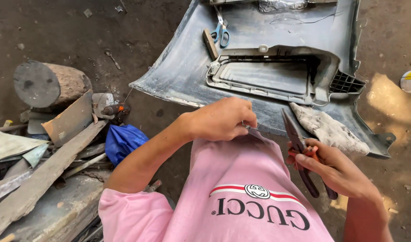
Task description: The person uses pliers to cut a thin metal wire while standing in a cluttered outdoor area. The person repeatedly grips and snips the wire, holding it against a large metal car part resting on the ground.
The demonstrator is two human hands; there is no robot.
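My left hand (223, 118) is closed, pinching a thin piece of metal wire (251, 128) just above the edge of a grey plastic car bumper (178, 67) that lies on the ground. My right hand (333, 168) grips long-nosed pliers (299, 143) with dark handles; their jaws point up toward the bumper and are apart from the wire. A dirty white rag (328, 130) lies on the bumper's near edge, beside the pliers. My pink shirt (241, 197) fills the lower middle of the view.
Blue-handled scissors (221, 31) and a small wooden block (210, 43) rest on the bumper's far part. At left are a log stump (48, 84), wooden planks (44, 179), scrap pieces, a blue bag (122, 141) and a dark tool (115, 110). Dirt floor all round.
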